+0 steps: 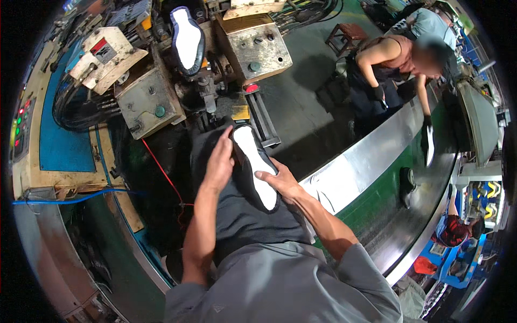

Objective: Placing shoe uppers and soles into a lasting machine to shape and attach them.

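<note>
Left hand (219, 164) and right hand (281, 182) clasp a shoe (254, 159), grip snug; a blue bin (455, 281) holds dark contents (458, 268).

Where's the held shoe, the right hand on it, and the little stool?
Held shoe (256, 161): head view, middle of white underside.
Right hand (284, 182): head view, back of hand.
Stool (351, 31): head view, on its seat.

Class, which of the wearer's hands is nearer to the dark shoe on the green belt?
Right. The right hand holds the white-bottomed shoe on the side toward the dark shoe; the left hand is at its opposite side, farther away.
</note>
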A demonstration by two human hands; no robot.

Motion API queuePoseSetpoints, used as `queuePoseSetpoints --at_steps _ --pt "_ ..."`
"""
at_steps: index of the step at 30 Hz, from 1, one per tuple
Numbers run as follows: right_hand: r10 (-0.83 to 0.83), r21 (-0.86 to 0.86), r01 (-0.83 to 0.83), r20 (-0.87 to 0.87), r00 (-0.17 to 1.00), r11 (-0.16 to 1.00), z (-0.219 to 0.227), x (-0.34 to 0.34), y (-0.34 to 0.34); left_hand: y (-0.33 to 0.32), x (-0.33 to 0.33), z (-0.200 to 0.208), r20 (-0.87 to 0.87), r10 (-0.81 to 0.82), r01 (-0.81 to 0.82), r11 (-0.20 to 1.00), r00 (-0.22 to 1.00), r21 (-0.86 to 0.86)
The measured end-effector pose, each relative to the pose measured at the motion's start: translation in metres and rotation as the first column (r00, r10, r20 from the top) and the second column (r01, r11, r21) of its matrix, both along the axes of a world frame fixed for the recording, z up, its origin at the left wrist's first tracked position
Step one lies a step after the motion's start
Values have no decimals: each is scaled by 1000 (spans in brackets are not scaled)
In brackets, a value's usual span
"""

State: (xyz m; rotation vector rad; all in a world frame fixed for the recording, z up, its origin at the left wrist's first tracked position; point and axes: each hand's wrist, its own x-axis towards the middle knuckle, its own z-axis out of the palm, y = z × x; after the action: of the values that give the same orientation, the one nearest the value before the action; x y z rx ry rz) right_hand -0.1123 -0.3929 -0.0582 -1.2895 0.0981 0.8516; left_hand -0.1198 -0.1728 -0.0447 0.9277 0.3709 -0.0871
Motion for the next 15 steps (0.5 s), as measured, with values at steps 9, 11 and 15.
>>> queuePoseSetpoints --at_steps 9,11,15 --pt "441 -568 -60 564 698 821 41 5 8 -32 2 -46 -20 277 -204 753 961 626" --pt "674 -722 -30 630 387 691 63 -23 4 -22 7 -44 -112 306 -157 729 945 666" --pt "815 -837 56 544 198 544 66 -45 7 1 22 -35 285 181 -319 201 941 926"
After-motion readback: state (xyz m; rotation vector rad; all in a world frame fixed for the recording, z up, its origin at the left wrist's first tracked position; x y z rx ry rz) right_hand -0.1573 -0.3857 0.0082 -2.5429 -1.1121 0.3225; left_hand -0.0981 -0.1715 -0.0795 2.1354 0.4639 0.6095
